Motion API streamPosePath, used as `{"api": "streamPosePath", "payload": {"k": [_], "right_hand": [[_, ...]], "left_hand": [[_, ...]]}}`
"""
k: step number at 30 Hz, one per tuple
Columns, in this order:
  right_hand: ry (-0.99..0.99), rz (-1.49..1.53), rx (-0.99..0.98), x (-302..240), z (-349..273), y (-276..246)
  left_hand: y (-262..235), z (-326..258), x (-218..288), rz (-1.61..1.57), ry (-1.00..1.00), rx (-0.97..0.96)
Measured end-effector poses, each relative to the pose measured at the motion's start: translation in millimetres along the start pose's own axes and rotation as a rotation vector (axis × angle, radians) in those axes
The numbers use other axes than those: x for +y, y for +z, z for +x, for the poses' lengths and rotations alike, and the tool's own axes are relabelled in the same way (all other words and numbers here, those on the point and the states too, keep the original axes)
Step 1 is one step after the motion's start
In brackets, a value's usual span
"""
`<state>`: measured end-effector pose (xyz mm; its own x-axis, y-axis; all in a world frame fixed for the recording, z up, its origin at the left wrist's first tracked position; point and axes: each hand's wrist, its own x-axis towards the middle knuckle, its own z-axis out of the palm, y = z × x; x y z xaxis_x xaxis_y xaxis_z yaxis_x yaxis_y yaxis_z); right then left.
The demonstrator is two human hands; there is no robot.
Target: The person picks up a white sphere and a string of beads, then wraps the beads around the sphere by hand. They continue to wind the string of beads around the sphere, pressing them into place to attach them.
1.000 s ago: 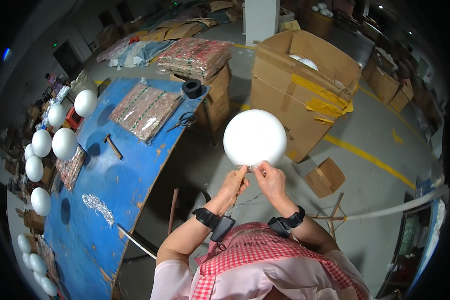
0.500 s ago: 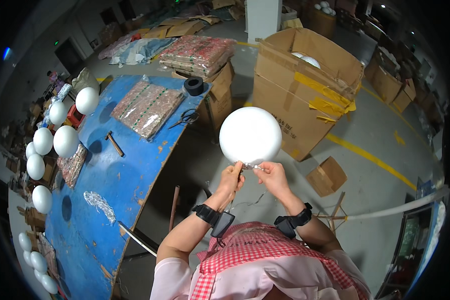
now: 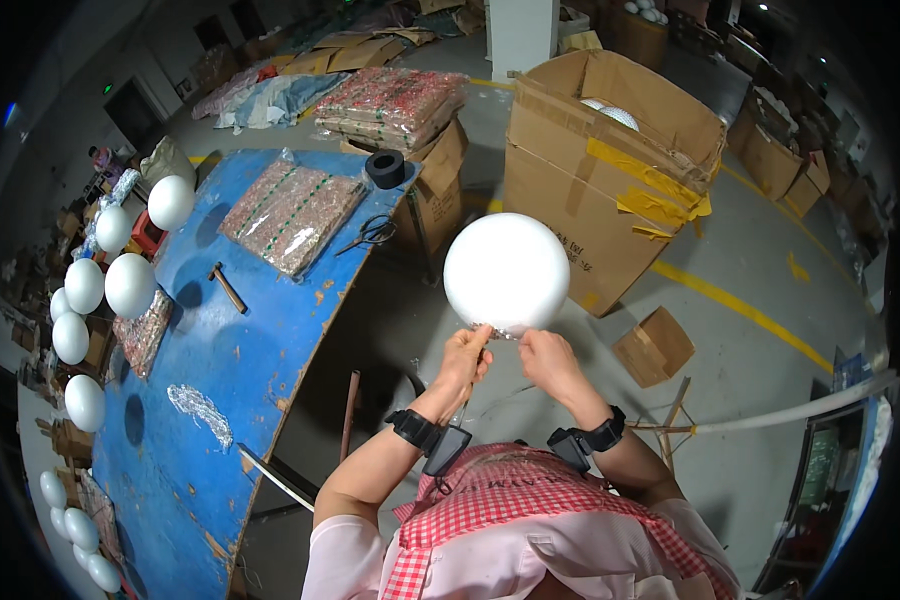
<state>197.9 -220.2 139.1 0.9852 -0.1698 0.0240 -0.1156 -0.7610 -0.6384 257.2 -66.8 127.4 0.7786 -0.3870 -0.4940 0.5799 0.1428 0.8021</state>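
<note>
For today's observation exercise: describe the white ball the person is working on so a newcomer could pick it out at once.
Start at the big open cardboard box right of the blue table. Just in front of it a large white ball is raised, with the left hand and right hand pinching at its underside. Unlike the smaller white balls along the table's far edge, it is held off the table.

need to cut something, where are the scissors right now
In the head view the scissors lie on the blue table, at its far right edge, to the person's left. They sit between the black tape roll and the flat sequin packet.
</note>
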Motion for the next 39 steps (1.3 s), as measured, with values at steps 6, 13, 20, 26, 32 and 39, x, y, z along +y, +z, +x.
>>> {"api": "streamPosePath", "payload": {"k": [6,13,20,26,32,39], "right_hand": [[0.066,0.424,0.148,-21,-5,5],[0.081,0.678,0.121,-14,-2,6],[0.158,0.199,0.35,-27,-7,10],[0.192,0.154,0.342,-24,-3,18],[0.212,0.204,0.284,-28,0,17],[0.15,0.254,0.28,-41,-3,18]], "left_hand": [[-5,2,-7,-0.022,-0.034,0.01],[-6,1,-7,-0.015,-0.055,-0.019],[-8,1,-4,-0.038,-0.097,-0.02],[-7,-1,-4,-0.082,-0.103,-0.062],[-7,-2,-4,0.058,-0.037,-0.049],[-10,-1,7,-0.036,-0.072,-0.011]]}}
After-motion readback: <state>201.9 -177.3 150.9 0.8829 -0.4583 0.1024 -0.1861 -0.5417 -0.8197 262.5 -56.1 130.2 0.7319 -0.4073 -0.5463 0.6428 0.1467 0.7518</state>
